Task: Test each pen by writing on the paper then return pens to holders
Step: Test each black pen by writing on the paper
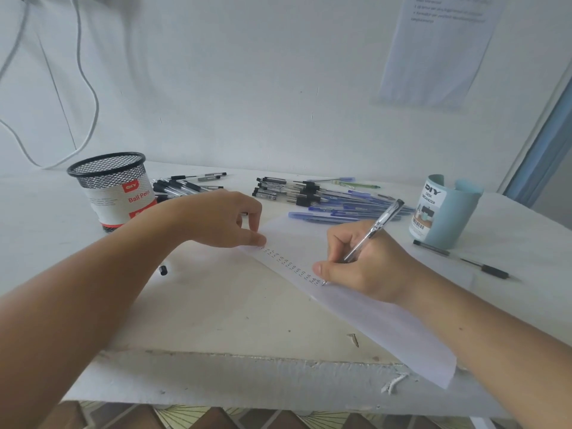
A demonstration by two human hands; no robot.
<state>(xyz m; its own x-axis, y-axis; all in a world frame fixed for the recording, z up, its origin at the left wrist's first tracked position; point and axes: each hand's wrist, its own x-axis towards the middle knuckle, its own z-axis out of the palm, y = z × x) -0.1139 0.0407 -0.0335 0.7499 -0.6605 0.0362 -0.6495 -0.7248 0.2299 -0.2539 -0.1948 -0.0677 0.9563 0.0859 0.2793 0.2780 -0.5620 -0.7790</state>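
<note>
pen (380, 224): light, stiff, slick barrel | right fingers (339, 243) pinching it low near tip | left fingers (255, 239) pressing flimsy paper (387, 329) flat

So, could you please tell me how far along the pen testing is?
Done: several "test" lines run down the white paper strip. In hand: the right hand writes with a clear ballpoint pen while the left hand steadies the strip. Left: piles of black-capped pens and blue pens lie on the table, and no pens show above the black mesh cup or the pale blue organizer.
</note>
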